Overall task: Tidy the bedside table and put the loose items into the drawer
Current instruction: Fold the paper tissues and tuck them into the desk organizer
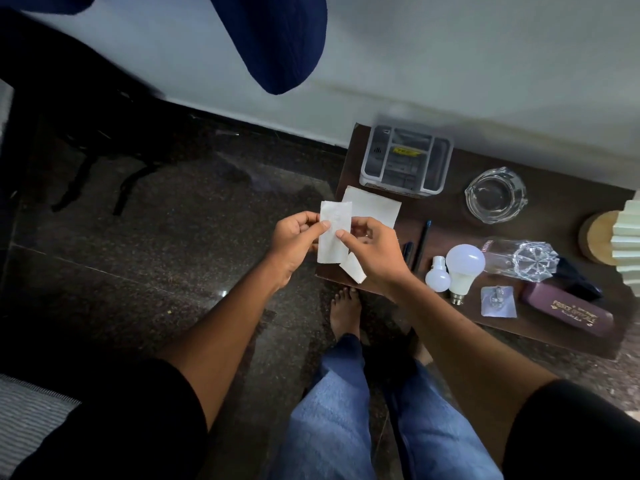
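My left hand (296, 242) and my right hand (375, 252) both pinch a white slip of paper (333, 235), held upright above the left end of the dark wooden bedside table (446, 209). A second white strip (354, 270) hangs from my right hand below the first. A larger white sheet (375, 207) lies on the table behind them. Loose on the table are two pens (420, 245), a small bulb (438, 275), a large bulb (464, 268), a clear sachet (498, 302) and a maroon spectacle case (568, 311). No drawer is in view.
A clear plastic organiser box (407, 161) stands at the table's back left, a glass bowl (496, 195) beside it. A cut-glass bottle (519, 259) lies on its side. A lamp (609, 242) occupies the right end. Dark stone floor and my bare feet (344, 315) lie below.
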